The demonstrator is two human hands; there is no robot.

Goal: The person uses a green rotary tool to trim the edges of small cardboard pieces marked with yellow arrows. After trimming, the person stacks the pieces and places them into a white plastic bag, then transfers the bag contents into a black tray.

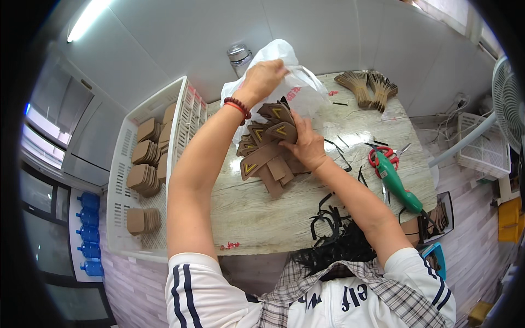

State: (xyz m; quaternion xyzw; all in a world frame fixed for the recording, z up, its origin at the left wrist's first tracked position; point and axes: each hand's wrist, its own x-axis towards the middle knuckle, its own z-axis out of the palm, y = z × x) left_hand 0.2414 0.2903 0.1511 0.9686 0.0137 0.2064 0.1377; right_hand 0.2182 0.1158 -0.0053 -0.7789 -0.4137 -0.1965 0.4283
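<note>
My left hand [263, 79] is closed on the gathered top of a white plastic bag [278, 52], lifting its mouth near the wall. Fanned brown strap-like pieces [261, 155] with yellow V-shaped marks lie heaped at the bag's opening; part of the heap is hidden by my left arm. My right hand [307, 145] presses against the right side of these pieces, thumb over them and fingers curled round the edge. Whether the lower pieces rest in the bag or on the table [240, 213] I cannot tell.
On the left stands a white plastic crate [117, 191] with stacks of brown pieces [143, 183]. Red-handled scissors [381, 154] and a green power tool [396, 186] lie at right, near black strip scraps [327, 216]. Behind are fanned brown bundles [367, 90] and a lidded bottle [239, 56].
</note>
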